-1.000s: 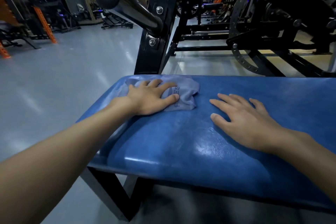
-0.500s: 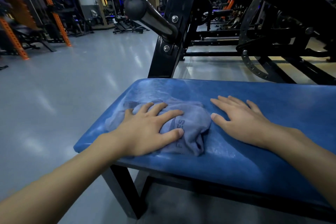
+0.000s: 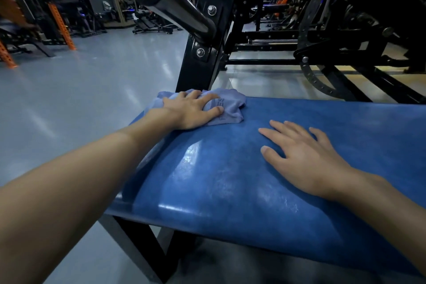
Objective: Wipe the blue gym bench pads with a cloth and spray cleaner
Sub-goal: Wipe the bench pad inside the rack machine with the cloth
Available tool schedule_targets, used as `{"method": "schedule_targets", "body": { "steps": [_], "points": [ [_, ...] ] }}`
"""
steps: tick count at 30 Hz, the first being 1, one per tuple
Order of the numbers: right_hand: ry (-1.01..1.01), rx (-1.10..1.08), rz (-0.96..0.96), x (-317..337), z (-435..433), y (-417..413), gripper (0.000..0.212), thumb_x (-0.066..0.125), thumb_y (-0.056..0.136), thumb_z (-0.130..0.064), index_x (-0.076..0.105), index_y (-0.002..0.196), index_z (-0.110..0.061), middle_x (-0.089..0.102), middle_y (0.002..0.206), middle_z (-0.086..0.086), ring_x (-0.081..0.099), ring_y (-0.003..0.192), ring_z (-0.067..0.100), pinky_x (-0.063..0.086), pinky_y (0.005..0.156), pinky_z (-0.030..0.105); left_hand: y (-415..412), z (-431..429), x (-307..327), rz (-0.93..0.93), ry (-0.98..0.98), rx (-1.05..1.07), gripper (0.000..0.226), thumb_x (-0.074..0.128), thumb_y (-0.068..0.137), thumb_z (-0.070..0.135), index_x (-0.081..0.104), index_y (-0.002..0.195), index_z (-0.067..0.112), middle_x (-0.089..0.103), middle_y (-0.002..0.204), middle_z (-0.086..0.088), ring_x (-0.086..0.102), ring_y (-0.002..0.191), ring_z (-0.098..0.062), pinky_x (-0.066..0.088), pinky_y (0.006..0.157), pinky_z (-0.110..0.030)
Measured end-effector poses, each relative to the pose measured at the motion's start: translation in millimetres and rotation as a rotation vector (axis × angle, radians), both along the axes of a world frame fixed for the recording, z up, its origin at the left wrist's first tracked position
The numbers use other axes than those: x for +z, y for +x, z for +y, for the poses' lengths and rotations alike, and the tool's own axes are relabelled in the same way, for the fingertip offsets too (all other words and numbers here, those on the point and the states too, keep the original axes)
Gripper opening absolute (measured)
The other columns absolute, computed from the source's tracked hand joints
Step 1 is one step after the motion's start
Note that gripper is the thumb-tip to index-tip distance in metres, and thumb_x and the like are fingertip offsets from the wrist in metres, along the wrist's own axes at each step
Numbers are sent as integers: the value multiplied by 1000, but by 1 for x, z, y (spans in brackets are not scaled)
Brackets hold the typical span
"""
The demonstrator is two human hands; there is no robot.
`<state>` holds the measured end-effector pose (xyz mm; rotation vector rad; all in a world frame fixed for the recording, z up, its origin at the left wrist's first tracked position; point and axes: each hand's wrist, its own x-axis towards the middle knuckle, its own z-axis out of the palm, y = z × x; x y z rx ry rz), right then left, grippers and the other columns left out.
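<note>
A blue padded bench pad (image 3: 230, 180) fills the lower middle of the head view, glossy with faint wet streaks. My left hand (image 3: 191, 110) presses flat on a crumpled grey-blue cloth (image 3: 230, 108) at the pad's far left corner. My right hand (image 3: 304, 157) rests palm down on the pad to the right, fingers spread, holding nothing. No spray bottle is in view.
A black steel upright (image 3: 207, 37) with a round black bar (image 3: 170, 4) rises just behind the cloth. More black machine frames (image 3: 334, 53) stand behind the bench. Grey glossy floor (image 3: 80, 99) lies to the left, with orange racks (image 3: 57, 14) far off.
My left hand has pushed the cloth away from me, from the pad's near left part to its far left corner. My right hand has stayed planted on the pad.
</note>
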<state>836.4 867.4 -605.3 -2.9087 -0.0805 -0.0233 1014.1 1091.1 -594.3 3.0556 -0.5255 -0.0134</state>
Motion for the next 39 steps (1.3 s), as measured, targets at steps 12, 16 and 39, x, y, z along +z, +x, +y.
{"method": "schedule_targets", "body": {
  "steps": [12,16,39],
  "points": [
    [9,-32,17,6,3,-1,55,29,97,-55,28,150,-41,16,162,-14,6,150,9,2,120,49,-165,64,-4,-63,21,-107,72,2,73,87,11,141,66,20,159,19,17,148,-16,25,112,-52],
    [7,-27,-56,14,9,5,53,35,97,-50,33,149,-38,23,161,-12,9,150,12,0,120,51,-176,69,-5,-63,10,-106,69,2,74,86,10,140,67,20,158,22,16,147,-13,25,112,-50],
    [-41,25,12,-2,21,19,59,18,97,-58,16,153,-41,5,164,-14,-3,150,9,-2,120,49,-60,61,-4,-44,-34,13,71,8,72,89,20,137,65,35,153,13,27,147,-21,28,108,-63]
  ]
}}
